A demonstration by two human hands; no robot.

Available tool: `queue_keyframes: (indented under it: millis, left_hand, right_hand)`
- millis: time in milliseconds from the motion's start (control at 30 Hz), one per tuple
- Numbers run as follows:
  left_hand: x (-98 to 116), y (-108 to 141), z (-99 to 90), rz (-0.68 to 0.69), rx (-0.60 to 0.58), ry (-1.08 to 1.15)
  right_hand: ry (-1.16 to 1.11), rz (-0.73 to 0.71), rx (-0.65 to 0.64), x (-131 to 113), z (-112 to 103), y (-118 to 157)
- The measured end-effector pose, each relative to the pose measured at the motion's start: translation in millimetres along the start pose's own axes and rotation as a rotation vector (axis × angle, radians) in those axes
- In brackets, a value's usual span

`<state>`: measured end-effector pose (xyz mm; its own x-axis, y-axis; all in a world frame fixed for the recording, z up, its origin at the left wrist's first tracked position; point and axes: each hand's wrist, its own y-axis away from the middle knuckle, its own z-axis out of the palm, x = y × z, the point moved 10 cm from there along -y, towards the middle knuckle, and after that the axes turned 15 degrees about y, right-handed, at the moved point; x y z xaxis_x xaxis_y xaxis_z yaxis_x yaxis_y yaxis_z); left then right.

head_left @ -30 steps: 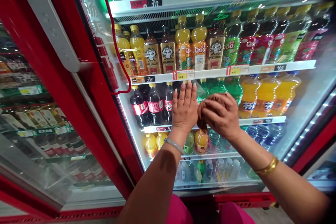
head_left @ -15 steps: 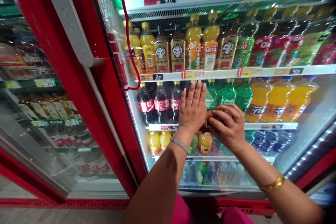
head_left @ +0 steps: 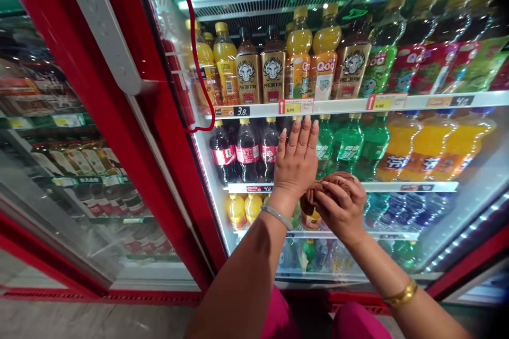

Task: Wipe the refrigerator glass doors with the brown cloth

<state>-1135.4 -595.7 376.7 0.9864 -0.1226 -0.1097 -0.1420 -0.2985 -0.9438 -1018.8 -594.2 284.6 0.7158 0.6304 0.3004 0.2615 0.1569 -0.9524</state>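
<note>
Head view: the right hand (head_left: 342, 206) clutches a brown cloth (head_left: 311, 197) beside the left hand (head_left: 296, 167).
The right grip is curled round the cloth, between four and five o'clock from the left hand; the left grip is straightened flat toward the glass door (head_left: 473, 185), holding nothing. Behind it, cola bottles (head_left: 247, 153) stand at nine o'clock, green bottles (head_left: 348, 145) at three.

Left hand (head_left: 296, 164) flat, right hand (head_left: 342, 207) curled
</note>
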Motion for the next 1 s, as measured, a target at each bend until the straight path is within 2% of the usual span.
queue_keyframes:
  millis: [33,100,200,267,300,367,433,500,567,633,767,833,900,1000]
  left_hand:
    - [-0.1,0.0,0.2,-0.002,-0.004,-0.003]
    - [-1.9,0.1,2.3,-0.02,-0.033,0.017]
    - [-3.9,0.1,5.1,-0.042,-0.077,0.076]
    - [-4.1,0.1,4.6,-0.043,-0.081,0.091]
    - [-3.7,0.1,3.8,-0.039,-0.077,0.088]
    - [-2.3,0.7,1.8,-0.022,-0.059,0.074]
    - [-1.2,1.8,1.6,-0.009,-0.049,0.072]
    - [-1.9,3.0,2.5,-0.013,-0.044,0.075]
    - [-3.4,3.3,3.2,-0.02,-0.042,0.067]
    - [-4.5,2.4,2.4,-0.021,-0.043,0.053]
    - [-8.5,1.6,-4.1,-0.029,-0.06,0.063]
    - [-10.3,6.7,-7.3,-0.027,-0.091,0.075]
    - [-12.3,17.4,-11.5,-0.017,-0.125,0.067]
    - [-28.1,39.6,-24.6,-0.086,-0.124,0.02]
  right_hand:
    - [-0.008,-0.029,-0.023,0.3,1.3,-4.0]
    - [-0.01,-0.037,-0.012,11.5,2.0,-33.0]
    - [0.095,0.199,0.107,55.1,0.0,-94.0]
    - [0.122,0.245,0.136,64.8,3.5,-118.9]
    - [0.123,0.243,0.148,63.3,4.1,-122.0]
    - [0.1,0.219,0.168,51.0,1.7,-107.7]
    - [0.052,0.195,0.163,33.5,-2.0,-74.1]
    - [0.011,0.177,0.108,17.9,-2.2,-39.0]
    - [0.007,0.143,0.056,6.5,-1.6,-20.2]
    - [0.009,0.135,0.02,5.1,0.6,-26.4]
    - [0.063,0.178,0.036,18.2,5.2,-85.1]
    - [0.092,0.192,0.072,20.2,4.8,-105.3]
    - [0.092,0.208,0.083,15.5,3.3,-104.5]
    - [0.041,0.214,0.041,-4.3,1.1,-75.2]
